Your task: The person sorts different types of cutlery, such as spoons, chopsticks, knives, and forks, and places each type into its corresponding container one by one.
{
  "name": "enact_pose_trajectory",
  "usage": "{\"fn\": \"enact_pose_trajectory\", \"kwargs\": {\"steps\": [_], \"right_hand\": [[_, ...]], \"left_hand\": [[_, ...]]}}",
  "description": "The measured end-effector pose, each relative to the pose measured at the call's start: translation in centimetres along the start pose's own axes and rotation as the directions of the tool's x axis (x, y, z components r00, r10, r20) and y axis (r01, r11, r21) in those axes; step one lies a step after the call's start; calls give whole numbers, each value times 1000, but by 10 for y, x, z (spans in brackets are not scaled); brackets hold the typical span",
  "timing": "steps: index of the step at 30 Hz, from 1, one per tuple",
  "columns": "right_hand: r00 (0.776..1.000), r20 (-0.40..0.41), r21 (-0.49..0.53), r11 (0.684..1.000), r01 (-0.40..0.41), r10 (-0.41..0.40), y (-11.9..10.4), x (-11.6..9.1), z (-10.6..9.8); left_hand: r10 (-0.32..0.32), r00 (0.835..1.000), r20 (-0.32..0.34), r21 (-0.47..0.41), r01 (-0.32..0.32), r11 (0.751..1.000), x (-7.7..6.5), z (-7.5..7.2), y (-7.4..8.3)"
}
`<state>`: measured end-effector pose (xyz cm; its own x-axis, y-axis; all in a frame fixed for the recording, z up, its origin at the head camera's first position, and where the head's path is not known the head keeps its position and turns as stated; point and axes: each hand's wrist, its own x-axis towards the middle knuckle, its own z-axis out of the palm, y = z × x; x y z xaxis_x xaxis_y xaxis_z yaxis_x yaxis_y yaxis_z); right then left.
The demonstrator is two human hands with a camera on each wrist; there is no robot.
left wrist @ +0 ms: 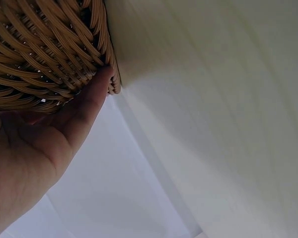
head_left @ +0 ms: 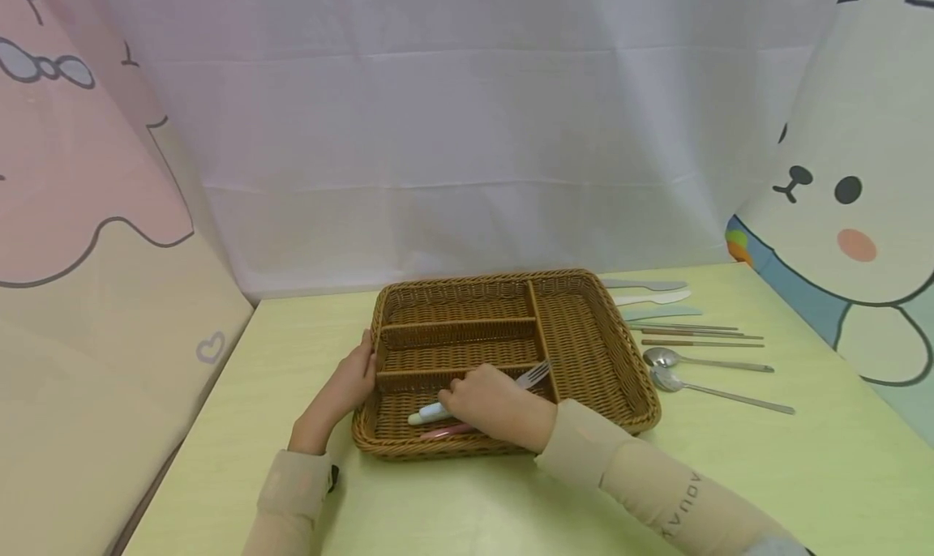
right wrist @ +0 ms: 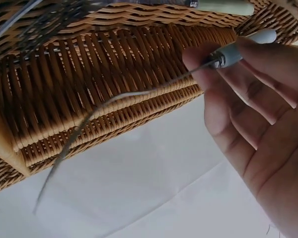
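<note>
My right hand (head_left: 496,406) pinches a fork by its light blue handle (right wrist: 248,47) between thumb and fingers. The fork's metal tines (head_left: 536,374) point to the right, over the front compartment of a brown wicker basket (head_left: 598,353). Below the hand, a pale green handle (head_left: 421,418) and a pink handle (head_left: 448,431) lie in that compartment, their other ends hidden by the hand. My left hand (head_left: 349,384) rests along the basket's left side, with its fairly straight fingers (left wrist: 92,99) touching the woven outer wall.
Right of the basket lie several knives (head_left: 653,298), several chopsticks (head_left: 700,344) and two metal spoons (head_left: 718,364), (head_left: 730,389) on the pale green table (head_left: 730,475). Dividers (head_left: 460,329) split the basket into compartments. A white curtain (head_left: 467,134) hangs behind.
</note>
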<state>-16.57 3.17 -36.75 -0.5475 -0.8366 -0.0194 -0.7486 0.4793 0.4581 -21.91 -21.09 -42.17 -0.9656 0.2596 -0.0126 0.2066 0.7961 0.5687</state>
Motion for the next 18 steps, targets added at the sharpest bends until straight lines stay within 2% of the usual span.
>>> {"fn": "enact_pose_trajectory", "kwargs": {"steps": [11, 18], "right_hand": [[999, -18, 78, 996, 37, -35, -7, 1, 2], [999, -18, 53, 997, 49, -48, -5, 0, 2]], "left_hand": [[11, 1000, 0, 9, -11, 1000, -1, 0, 1], [7, 1000, -3, 13, -7, 1000, -1, 0, 0]]}}
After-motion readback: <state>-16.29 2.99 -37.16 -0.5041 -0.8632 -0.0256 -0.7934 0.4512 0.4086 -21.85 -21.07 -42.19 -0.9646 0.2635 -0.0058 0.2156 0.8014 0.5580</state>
